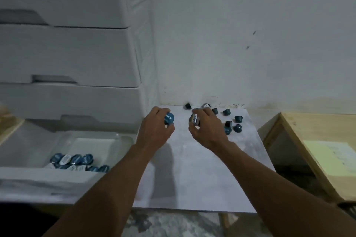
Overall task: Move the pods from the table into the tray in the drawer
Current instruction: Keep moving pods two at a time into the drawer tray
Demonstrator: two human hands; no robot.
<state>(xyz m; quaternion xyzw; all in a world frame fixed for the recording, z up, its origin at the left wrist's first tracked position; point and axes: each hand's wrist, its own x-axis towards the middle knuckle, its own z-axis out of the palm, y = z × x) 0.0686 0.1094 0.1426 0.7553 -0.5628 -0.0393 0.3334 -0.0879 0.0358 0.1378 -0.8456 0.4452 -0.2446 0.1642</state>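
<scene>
Pods (pixel 238 119), teal with lettered round lids, one in left hand (pixel 155 130) grip, one in right hand (pixel 208 131) grip.

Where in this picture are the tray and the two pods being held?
Tray (pixel 94 145): head view, on its bare floor.
Left held pod (pixel 169 118): head view, on its blue lid.
Right held pod (pixel 194 119): head view, on its lid.
</scene>
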